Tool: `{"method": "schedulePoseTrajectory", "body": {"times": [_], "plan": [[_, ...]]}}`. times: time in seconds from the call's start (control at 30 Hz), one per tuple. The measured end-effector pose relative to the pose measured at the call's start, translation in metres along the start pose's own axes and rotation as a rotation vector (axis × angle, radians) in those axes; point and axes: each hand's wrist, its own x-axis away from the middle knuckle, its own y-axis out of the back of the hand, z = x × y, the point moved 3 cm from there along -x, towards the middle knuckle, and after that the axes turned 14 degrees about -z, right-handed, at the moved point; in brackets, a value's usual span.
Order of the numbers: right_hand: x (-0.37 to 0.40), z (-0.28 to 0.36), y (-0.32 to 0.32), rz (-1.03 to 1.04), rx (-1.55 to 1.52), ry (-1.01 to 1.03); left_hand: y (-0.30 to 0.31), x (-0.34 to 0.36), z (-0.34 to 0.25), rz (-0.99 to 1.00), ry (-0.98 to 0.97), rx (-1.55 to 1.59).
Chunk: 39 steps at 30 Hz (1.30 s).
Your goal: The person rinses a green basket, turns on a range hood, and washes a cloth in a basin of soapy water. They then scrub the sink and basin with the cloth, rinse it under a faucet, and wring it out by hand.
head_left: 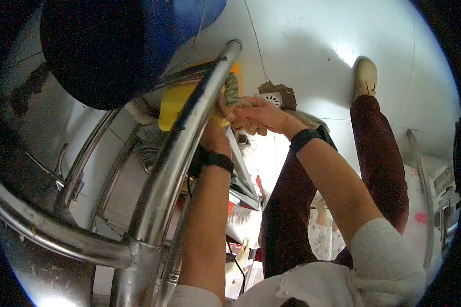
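Observation:
My right hand (264, 115) is closed, its fingers curled around a crumpled tan and green patterned cloth (231, 88). Just left of it, my left hand (215, 137) reaches up beneath the same spot. Its fingers are mostly hidden behind a thick metal tube (187, 128), so I cannot tell what they hold. Behind that tube and close to both hands shows a bright yellow thing (171, 105), partly covered. Each wrist wears a dark band.
A large dark blue rounded object (118, 46) fills the upper left. Curved metal tubing (61, 245) spans the lower left. A round slotted floor drain (272, 99) lies right of the hands, beside a ragged brown patch. White tiled floor (312, 30) stretches beyond; my shoe (365, 77) rests on it.

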Motion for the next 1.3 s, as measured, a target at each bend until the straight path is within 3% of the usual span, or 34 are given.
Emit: {"method": "schedulePoseTrajectory", "body": {"times": [0.03, 0.07, 0.13, 0.17, 0.27, 0.3, 0.33, 0.4, 0.43, 0.5, 0.53, 0.6, 0.63, 0.67, 0.73, 0.77, 0.8, 0.83, 0.87, 0.97, 1.0, 1.07, 1.1, 1.13, 1.2, 1.23, 1.3], "plan": [[-0.001, 0.002, 0.001, -0.016, -0.001, 0.002, -0.011, -0.006, 0.010, 0.096, 0.344, 0.183], [-0.005, 0.001, 0.004, -0.013, 0.008, 0.006, -0.016, -0.010, 0.010, 0.090, 0.346, 0.190], [-0.005, -0.007, -0.002, 0.030, -0.039, -0.007, -0.010, -0.009, 0.010, 0.128, 0.071, -0.051], [0.006, -0.004, -0.005, -0.023, -0.009, 0.058, -0.004, -0.003, 0.015, 0.128, 0.078, -0.052], [0.059, 0.026, -0.004, 0.058, 0.182, -0.069, 0.003, 0.016, 0.003, -0.024, 0.685, 1.420], [0.076, 0.034, -0.008, 0.002, 0.117, -0.046, 0.017, 0.036, -0.010, -0.048, 0.948, 1.567], [0.092, 0.046, -0.008, 0.040, 0.120, -0.046, 0.042, 0.052, -0.038, -0.088, 0.932, 1.563], [0.142, 0.070, -0.033, 0.171, 0.014, -0.106, 0.093, 0.089, -0.100, 0.215, 1.033, 1.942], [0.167, 0.080, -0.049, 0.163, 0.021, -0.035, 0.124, 0.100, -0.126, 0.209, 1.027, 1.974], [0.225, 0.107, -0.065, 0.171, 0.102, -0.027, 0.184, 0.120, -0.192, 0.743, 0.766, 2.529], [0.253, 0.123, -0.082, 0.174, 0.136, -0.025, 0.213, 0.124, -0.206, 0.740, 0.718, 2.572], [0.298, 0.157, -0.121, 0.090, 0.233, -0.046, 0.282, 0.117, -0.231, 0.626, 0.460, 2.335], [0.333, 0.182, -0.144, 0.031, 0.294, 0.035, 0.318, 0.124, -0.250, 0.551, 0.534, 2.346], [0.362, 0.209, -0.174, -0.015, 0.363, 0.130, 0.358, 0.126, -0.261, 0.584, 0.359, 2.403], [0.418, 0.254, -0.213, -0.144, 0.582, 0.260, 0.431, 0.138, -0.288, 0.461, 0.400, 2.453], [0.443, 0.274, -0.239, -0.130, 0.621, 0.390, 0.466, 0.140, -0.302, 0.410, 0.271, 2.505], [0.442, 0.274, -0.281, -0.122, 0.661, 0.503, 0.491, 0.130, -0.280, 0.278, 0.159, 2.349], [0.446, 0.276, -0.300, -0.097, 0.725, 0.558, 0.510, 0.130, -0.272, 0.136, 0.079, 2.181], [0.461, 0.283, -0.326, -0.052, 0.778, 0.600, 0.541, 0.129, -0.273, 0.072, 0.016, 2.216], [0.473, 0.301, -0.405, -0.028, 0.760, 0.671, 0.620, 0.111, -0.254, -0.051, 0.196, 2.330], [0.473, 0.303, -0.427, -0.006, 0.793, 0.684, 0.638, 0.102, -0.245, -0.085, 0.173, 2.356], [0.470, 0.296, -0.475, 0.164, 0.548, 0.543, 0.663, 0.080, -0.215, -0.351, 0.204, 2.366], [0.461, 0.287, -0.495, 0.284, 0.507, 0.452, 0.671, 0.068, -0.197, -0.364, 0.213, 2.385], [0.452, 0.275, -0.509, 0.280, 0.532, 0.441, 0.677, 0.057, -0.179, -0.465, 0.212, 2.385], [0.437, 0.254, -0.540, 0.394, 0.918, 1.032, 0.689, 0.040, -0.154, -0.576, 0.237, 2.400], [0.423, 0.245, -0.551, 0.390, 0.944, 1.012, 0.698, 0.035, -0.147, -0.603, 0.249, 2.443], [0.402, 0.242, -0.580, 0.286, 1.330, 1.790, 0.702, 0.020, -0.141, -0.631, 0.284, 2.522]]}}
